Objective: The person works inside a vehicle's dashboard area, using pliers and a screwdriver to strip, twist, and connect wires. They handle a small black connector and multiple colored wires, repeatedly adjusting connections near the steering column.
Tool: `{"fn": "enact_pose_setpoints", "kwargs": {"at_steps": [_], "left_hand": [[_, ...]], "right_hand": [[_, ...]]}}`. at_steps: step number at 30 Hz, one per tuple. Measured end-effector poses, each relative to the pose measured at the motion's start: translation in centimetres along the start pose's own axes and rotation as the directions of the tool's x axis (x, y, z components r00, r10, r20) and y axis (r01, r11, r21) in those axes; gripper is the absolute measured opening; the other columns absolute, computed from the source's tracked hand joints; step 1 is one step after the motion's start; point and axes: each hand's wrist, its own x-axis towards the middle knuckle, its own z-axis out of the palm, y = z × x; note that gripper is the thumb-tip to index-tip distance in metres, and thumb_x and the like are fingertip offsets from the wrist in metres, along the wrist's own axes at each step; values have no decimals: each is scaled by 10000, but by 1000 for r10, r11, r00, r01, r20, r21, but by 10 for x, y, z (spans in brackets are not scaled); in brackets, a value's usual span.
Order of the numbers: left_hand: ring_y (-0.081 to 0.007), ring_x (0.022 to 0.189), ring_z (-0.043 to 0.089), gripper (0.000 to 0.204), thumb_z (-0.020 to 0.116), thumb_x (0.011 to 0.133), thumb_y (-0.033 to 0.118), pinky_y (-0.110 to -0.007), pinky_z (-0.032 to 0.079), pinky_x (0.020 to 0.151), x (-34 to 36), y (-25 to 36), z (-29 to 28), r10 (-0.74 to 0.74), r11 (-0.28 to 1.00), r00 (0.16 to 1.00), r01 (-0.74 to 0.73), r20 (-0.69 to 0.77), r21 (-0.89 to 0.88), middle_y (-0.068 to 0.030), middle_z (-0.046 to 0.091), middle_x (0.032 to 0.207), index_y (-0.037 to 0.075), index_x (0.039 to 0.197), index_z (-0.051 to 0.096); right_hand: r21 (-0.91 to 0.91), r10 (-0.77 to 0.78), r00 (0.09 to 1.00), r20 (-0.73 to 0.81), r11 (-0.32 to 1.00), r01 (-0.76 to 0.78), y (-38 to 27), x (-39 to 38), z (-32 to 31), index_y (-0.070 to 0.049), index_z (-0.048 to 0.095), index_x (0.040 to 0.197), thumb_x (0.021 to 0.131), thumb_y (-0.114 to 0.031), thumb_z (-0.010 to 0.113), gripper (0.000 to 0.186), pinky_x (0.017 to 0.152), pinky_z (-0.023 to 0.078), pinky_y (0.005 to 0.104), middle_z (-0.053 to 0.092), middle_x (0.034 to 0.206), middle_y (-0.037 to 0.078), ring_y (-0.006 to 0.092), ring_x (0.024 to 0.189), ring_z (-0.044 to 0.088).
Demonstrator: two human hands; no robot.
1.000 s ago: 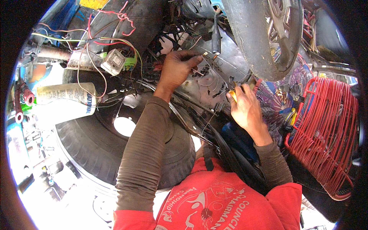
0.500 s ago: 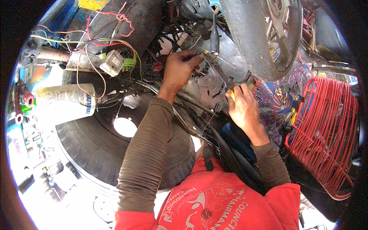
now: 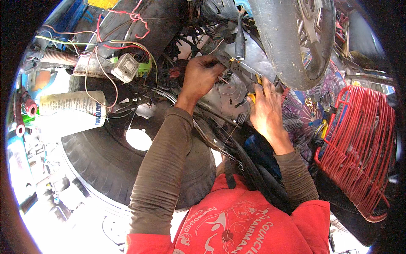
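Observation:
My left hand (image 3: 200, 80) is closed in a pinch over a tangle of thin wires, with a short pale wire (image 3: 224, 79) sticking out beneath its fingertips. Beside it, my right hand (image 3: 267, 110) grips a small yellow-handled tool (image 3: 252, 98) that looks like pliers; its jaws are hard to make out. A dark strip with small yellow bits (image 3: 233, 62) lies just beyond my left fingertips. Dark cables (image 3: 203, 137) run below both hands.
A large black tyre (image 3: 101, 156) lies at left, beside a pale plastic bottle (image 3: 74, 111). Loose coloured wires and a clear boxy part (image 3: 125, 67) sit above it. A wheel (image 3: 287, 42) stands at upper right, a red wire basket (image 3: 359, 148) at far right.
My right hand has shifted slightly up and the yellow-handled tool has turned, showing more yellow beyond my fingers. My left hand stays nearly in place.

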Motion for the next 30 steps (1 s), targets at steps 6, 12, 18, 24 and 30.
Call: {"fn": "enact_pose_setpoints", "kwargs": {"at_steps": [6, 12, 18, 24, 30], "left_hand": [[-101, 677, 623, 233, 726, 884, 137, -283, 490, 626, 0, 2, 3, -7, 999, 1000, 7, -7, -42, -58, 748, 827, -39, 1029, 773], [-109, 695, 629, 277, 744, 888, 184, -294, 498, 654, 2, 3, 0, 39, 993, 999, -39, 4, 109, -79, 755, 832, -44, 1044, 771], [-129, 723, 642, 288, 767, 887, 219, -315, 507, 685, 1, 1, -2, 42, 992, 999, -39, -25, 123, -97, 758, 827, -27, 1036, 774], [-131, 709, 649, 277, 762, 895, 220, -320, 512, 678, 3, 1, -4, 15, 980, 1000, -17, 12, 199, -109, 752, 814, -30, 1013, 769], [-134, 673, 644, 280, 761, 893, 218, -329, 515, 657, 3, 1, -2, -9, 993, 1000, 8, 11, 115, -107, 743, 788, -32, 1020, 764]], "right_hand": [[71, -18, 999, -33, 997, 21, -1, -1, -3, 56, 577, 1202, 888, -121, 682, 376, 944, 472, 548, 517, 1330, 289, 473, 1198, 561], [215, 34, 999, 6, 976, -34, -3, 1, -3, 36, 580, 987, 944, -230, 706, 297, 732, 542, 521, 578, 997, 230, 447, 884, 653], [257, 28, 1000, -12, 966, -24, 4, 7, 7, 0, 589, 935, 942, -279, 723, 309, 723, 542, 510, 611, 931, 196, 427, 872, 654], [144, -49, 984, -170, 987, 74, 4, 6, 10, 1, 608, 971, 937, -283, 731, 311, 734, 540, 498, 608, 969, 188, 413, 880, 651], [237, 19, 999, -28, 971, -12, 2, 6, 4, 1, 615, 979, 930, -270, 740, 302, 749, 542, 499, 608, 979, 185, 410, 873, 651]]}}
